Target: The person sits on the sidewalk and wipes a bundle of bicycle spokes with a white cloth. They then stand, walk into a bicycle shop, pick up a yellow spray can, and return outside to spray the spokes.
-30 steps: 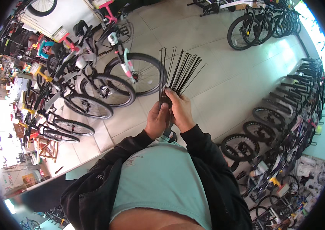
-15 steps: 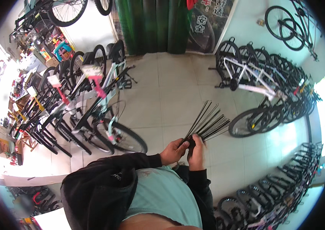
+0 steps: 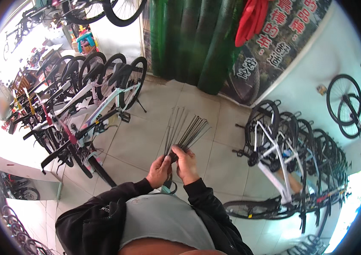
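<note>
A fan of thin, dark bicycle spokes (image 3: pixel 191 132) sticks up and away from my two hands, over the tiled floor. My right hand (image 3: pixel 185 163) is closed round the lower ends of the thicker cluster, thumb across the front. Close against it, my left hand (image 3: pixel 159 171) pinches a few spokes spread out on the left side of the fan. The hands meet in front of my chest, and the spokes' lower ends are mostly hidden by the fingers.
A row of bicycles (image 3: pixel 99 117) stands on the left, and another row with a white-framed bicycle (image 3: pixel 274 180) on the right. More bicycles hang on the walls. A green curtain (image 3: pixel 189 42) covers the doorway ahead, with a red cloth (image 3: pixel 250 23) beside it.
My view has swung, bringing the curtain and red cloth lower and further right. In the picture, my hands and the spokes have shifted left. Both hands still grip the spokes.
</note>
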Motion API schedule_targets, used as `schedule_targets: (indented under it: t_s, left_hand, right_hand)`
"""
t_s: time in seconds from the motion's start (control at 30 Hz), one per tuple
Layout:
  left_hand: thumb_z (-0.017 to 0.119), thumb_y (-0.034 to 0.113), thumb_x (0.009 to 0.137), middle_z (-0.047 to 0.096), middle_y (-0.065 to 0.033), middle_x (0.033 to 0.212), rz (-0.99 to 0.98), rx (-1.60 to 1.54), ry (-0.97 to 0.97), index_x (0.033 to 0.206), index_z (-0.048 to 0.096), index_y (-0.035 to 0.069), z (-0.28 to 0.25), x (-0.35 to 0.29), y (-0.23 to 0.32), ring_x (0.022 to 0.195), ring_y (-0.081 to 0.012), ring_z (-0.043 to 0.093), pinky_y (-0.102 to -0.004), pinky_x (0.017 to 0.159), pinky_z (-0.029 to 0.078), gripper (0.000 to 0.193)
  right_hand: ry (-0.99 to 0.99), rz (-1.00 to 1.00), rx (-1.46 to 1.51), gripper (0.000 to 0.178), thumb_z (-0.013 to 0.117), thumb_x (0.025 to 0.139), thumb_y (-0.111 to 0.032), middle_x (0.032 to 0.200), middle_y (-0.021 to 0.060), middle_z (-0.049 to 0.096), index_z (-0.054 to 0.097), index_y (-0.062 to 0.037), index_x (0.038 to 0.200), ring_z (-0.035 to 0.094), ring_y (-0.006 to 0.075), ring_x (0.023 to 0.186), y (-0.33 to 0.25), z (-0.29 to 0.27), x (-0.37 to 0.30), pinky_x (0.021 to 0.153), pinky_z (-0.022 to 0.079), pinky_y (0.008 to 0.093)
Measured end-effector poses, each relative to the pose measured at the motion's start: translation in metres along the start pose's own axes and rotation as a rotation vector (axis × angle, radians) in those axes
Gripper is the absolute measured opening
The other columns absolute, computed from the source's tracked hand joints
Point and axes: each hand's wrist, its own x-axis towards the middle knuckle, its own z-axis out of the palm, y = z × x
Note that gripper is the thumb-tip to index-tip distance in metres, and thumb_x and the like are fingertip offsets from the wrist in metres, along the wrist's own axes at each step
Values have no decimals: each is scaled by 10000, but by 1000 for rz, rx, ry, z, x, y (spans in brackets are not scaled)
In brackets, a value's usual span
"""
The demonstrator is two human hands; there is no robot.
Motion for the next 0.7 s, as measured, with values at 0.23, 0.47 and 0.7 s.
schedule_targets:
  t_s: [0.23,0.47,0.7]
  left_hand:
    - [481,359,1141,537,28,665,-51,-30,139,944,553,89,47,190,42,528,-54,464,-248,460,381,342]
    - [494,374,1131,535,13,656,66,187,109,866,527,64,63,405,114,499,-87,458,-284,456,392,408]
    - [504,398,1129,453,51,637,4,5,212,895,488,101,35,607,142,489,-58,417,-268,430,345,378]
  right_hand:
    - [-62,84,-49,173,736,938,-156,901,59,703,685,-15,1024,665,167,756,-82,7,203,659,537,326]
    - [-232,119,-223,280,739,977,-250,1035,57,723,699,-27,1142,713,182,911,-204,4,372,806,566,340]
    - [-270,65,-235,231,650,1037,-226,938,89,722,694,-22,1136,693,192,803,-314,-74,593,740,563,334]
